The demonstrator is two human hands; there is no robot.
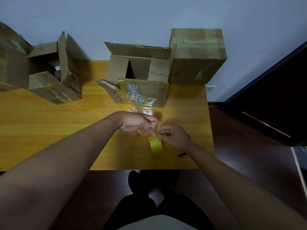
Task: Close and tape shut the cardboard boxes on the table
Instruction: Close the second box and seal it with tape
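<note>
A yellow tape roll (pixel 155 145) stands on edge on the wooden table (pixel 49 130), near the front right. My left hand (pixel 141 124) holds the roll's top with its fingers, and my right hand (pixel 174 136) pinches at the tape's upper edge from the right. An open cardboard box (pixel 139 87) with labels on its front stands just behind the hands, its flaps up. Another open box (pixel 54 75) sits at the left. A closed box (pixel 197 55), with tape across its top, stands at the back right.
A further cardboard box (pixel 10 60) is cut off at the far left edge. A small dark object (pixel 181 154) lies on the table beside my right wrist. The table's right edge borders dark floor and a dark door (pixel 274 97).
</note>
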